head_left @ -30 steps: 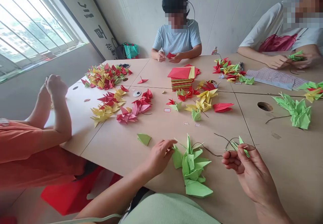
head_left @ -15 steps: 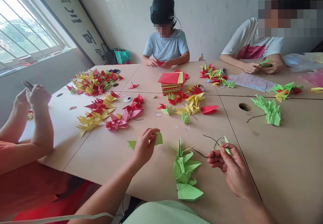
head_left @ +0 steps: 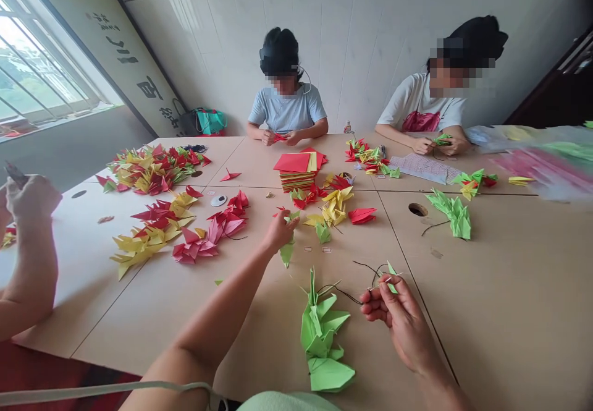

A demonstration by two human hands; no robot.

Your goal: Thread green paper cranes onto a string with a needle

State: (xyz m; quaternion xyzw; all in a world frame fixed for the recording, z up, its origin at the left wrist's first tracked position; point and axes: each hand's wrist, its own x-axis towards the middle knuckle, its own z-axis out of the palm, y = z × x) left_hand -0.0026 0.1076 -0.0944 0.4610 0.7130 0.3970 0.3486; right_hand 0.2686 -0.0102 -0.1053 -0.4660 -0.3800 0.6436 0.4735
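"What lies nearest?"

"A strand of green folded paper (head_left: 324, 344), on the table (head_left: 259, 343) between the forearms. Black cord (head_left: 346, 295) runs from near its top to the fingers of the right hand (head_left: 402, 318)."

"And that hand's grip?"

"Thumb and fingers pinch a small green folded piece (head_left: 391, 269), just above the table, right of the strand."

"The left hand (head_left: 278, 232)?"

"Farther out, grasping a green paper piece (head_left: 287, 253), which hangs beneath it. Whether its fingertips also hold the paper right beside them, I cannot tell."

"Beyond it?"

"On the left, a pink-and-red cluster (head_left: 213, 233) and a yellow-and-red one (head_left: 155, 228); on the right, a green cluster (head_left: 454, 214) near a round hole (head_left: 418, 209). Then a stack of square sheets (head_left: 296, 176), with a mixed heap (head_left: 152, 167) well to its left."

"Who sits at the far edge?"

"A person in light blue (head_left: 287, 111), both hands on red paper (head_left: 278, 137), and a person in white (head_left: 410, 105) with green paper (head_left: 442, 140) in hand."
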